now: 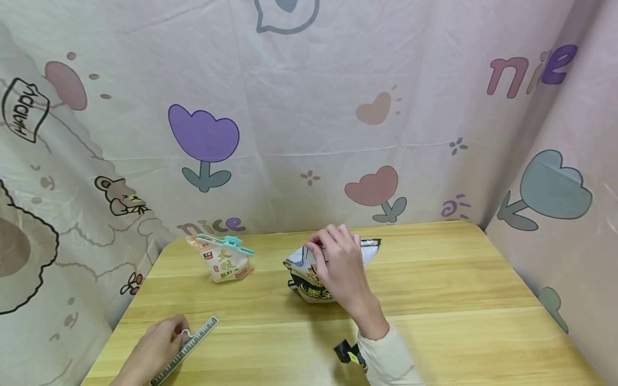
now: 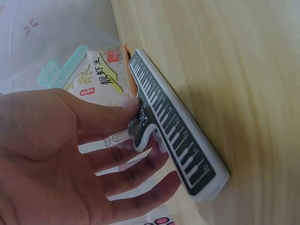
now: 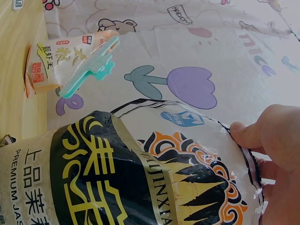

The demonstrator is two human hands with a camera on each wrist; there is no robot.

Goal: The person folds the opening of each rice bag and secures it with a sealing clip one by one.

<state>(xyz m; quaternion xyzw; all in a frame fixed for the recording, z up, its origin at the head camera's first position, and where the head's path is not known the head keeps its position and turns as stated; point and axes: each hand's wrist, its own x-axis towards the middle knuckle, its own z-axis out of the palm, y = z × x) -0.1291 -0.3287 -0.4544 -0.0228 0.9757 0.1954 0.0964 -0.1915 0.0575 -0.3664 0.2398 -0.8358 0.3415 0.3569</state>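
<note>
My left hand (image 1: 156, 343) pinches the tab of a long black-and-white sealing clip (image 2: 176, 129) with piano-key-like markings, low over the front left of the table. Its thumb lies on the tab and the other fingers sit behind it in the left wrist view. Mid-table stands a rice bag (image 1: 309, 289) in white, black and gold, printed "PREMIUM JAS" in the right wrist view. My right hand (image 1: 341, 268) pinches the bag's dark top edge (image 3: 251, 164) between thumb and fingers. The upper part of the bag leans over in the head view.
A small orange-and-white food packet (image 1: 224, 268) stands at the back left, its top closed by a turquoise clip (image 1: 232, 243). Behind the wooden table (image 1: 458, 300) hangs a printed curtain (image 1: 289, 134), which also runs along both sides. A small black device (image 1: 348, 352) shows by my right sleeve.
</note>
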